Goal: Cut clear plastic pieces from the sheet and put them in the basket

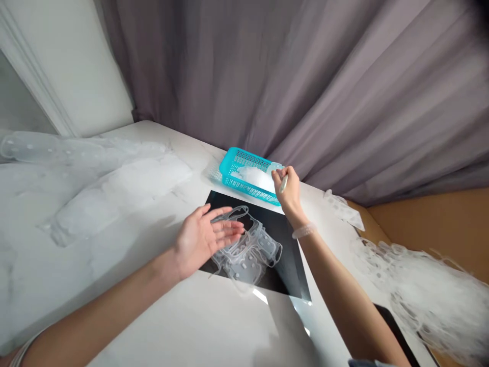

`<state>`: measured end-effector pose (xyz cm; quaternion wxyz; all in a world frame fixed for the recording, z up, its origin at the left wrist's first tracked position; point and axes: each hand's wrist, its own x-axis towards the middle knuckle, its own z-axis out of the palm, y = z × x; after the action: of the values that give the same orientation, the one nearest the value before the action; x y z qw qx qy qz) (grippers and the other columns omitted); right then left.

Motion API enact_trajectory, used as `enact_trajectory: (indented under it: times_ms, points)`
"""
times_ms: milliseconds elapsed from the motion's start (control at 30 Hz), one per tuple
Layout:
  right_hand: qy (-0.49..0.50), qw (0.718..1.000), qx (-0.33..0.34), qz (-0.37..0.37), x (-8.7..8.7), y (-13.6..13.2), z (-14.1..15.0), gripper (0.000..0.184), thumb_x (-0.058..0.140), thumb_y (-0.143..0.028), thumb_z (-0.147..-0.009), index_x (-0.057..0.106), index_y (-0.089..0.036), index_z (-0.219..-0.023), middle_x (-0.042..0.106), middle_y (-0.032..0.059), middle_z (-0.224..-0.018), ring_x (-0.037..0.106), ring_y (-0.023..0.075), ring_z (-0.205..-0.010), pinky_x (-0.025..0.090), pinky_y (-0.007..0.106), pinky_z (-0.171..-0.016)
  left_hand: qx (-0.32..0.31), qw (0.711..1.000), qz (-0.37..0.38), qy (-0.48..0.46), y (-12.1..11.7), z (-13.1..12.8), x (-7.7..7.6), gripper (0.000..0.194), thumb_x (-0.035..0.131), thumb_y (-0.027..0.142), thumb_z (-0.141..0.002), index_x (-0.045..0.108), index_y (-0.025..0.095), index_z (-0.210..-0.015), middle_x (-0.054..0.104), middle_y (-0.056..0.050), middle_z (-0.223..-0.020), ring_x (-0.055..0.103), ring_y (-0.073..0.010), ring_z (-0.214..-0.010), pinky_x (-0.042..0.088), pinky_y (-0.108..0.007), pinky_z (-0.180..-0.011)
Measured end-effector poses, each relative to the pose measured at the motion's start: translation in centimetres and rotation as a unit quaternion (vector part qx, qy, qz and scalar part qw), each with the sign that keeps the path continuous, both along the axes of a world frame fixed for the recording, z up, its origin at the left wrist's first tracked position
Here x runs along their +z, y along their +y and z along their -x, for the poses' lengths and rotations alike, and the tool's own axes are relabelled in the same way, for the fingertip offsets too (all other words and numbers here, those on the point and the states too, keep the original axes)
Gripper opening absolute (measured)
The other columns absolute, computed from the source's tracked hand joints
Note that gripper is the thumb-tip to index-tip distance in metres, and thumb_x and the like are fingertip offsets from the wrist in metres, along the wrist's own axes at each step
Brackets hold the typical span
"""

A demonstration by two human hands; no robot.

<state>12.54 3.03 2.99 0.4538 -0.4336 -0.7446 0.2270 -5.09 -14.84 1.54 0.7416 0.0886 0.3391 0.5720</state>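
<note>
My left hand (206, 234) is stretched out with its fingers apart over a small heap of clear, thin plastic pieces (246, 267). These pieces have pale dots and curling edges and lie on a black sheet (292, 275). My right hand (288, 188) is closed around a slim, pale pen-like tool (283, 183), at the right end of a turquoise perforated basket (229, 168). White and translucent pieces (254, 177) lie inside the basket. By my right fingertips is a translucent piece (274, 167); whether they grip it cannot be made out.
Filled clear bags (114, 188) cover the left of the white marbled table (153, 326). A tangled heap of clear plastic strips (435, 295) sits at the right, near a brown cardboard panel (439, 224). A small dotted plastic piece (344, 209) lies by the grey curtain (214, 71).
</note>
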Motion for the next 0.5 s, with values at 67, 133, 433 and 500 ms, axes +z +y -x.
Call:
enact_trajectory:
  times_ms: [67, 133, 433, 500]
  points:
    - [-0.030, 0.999, 0.020, -0.003, -1.0, -3.4, -0.3, 0.031, 0.059, -0.034, -0.087, 0.031, -0.026, -0.076, 0.059, 0.0026, -0.082, 0.064, 0.0249, -0.101, 0.046, 0.040, -0.084, 0.058, 0.998, -0.002, 0.000, 0.4, 0.9, 0.2, 0.045, 0.037, 0.029, -0.097, 0.051, 0.005, -0.133, 0.071, -0.018, -0.093, 0.070, -0.0234, -0.086, 0.056, -0.035, -0.083]
    - [-0.081, 0.993, 0.085, 0.016, -2.2, -7.8, -0.7, 0.031, 0.064, -0.033, -0.087, 0.035, -0.025, -0.077, 0.065, 0.0056, -0.092, 0.066, 0.0255, -0.100, 0.047, 0.038, -0.080, 0.118, 0.993, -0.009, -0.001, 0.7, 1.9, 0.3, 0.040, 0.040, 0.028, -0.094, 0.058, 0.007, -0.124, 0.069, -0.014, -0.087, 0.067, -0.0195, -0.080, 0.056, -0.030, -0.075]
    - [-0.208, 0.944, 0.255, 0.025, -6.2, -17.2, -0.9, 0.029, 0.046, -0.016, -0.097, 0.032, -0.024, -0.073, 0.061, 0.0039, -0.081, 0.057, 0.0196, -0.075, 0.043, 0.033, -0.065, 0.147, 0.985, 0.000, 0.085, 1.3, 3.1, -0.3, 0.024, 0.050, 0.021, -0.084, 0.066, 0.009, -0.098, 0.065, -0.009, -0.075, 0.057, -0.0155, -0.067, 0.047, -0.025, -0.064]
    - [-0.184, 0.955, 0.226, 0.061, -6.1, -17.1, -0.9, 0.027, 0.045, -0.016, -0.096, 0.032, -0.024, -0.074, 0.058, 0.0024, -0.080, 0.052, 0.0167, -0.069, 0.040, 0.031, -0.061, 0.105, 0.986, -0.020, 0.131, 1.2, 2.8, -0.3, 0.025, 0.052, 0.023, -0.083, 0.068, 0.009, -0.094, 0.066, -0.010, -0.075, 0.058, -0.0167, -0.067, 0.045, -0.027, -0.064]
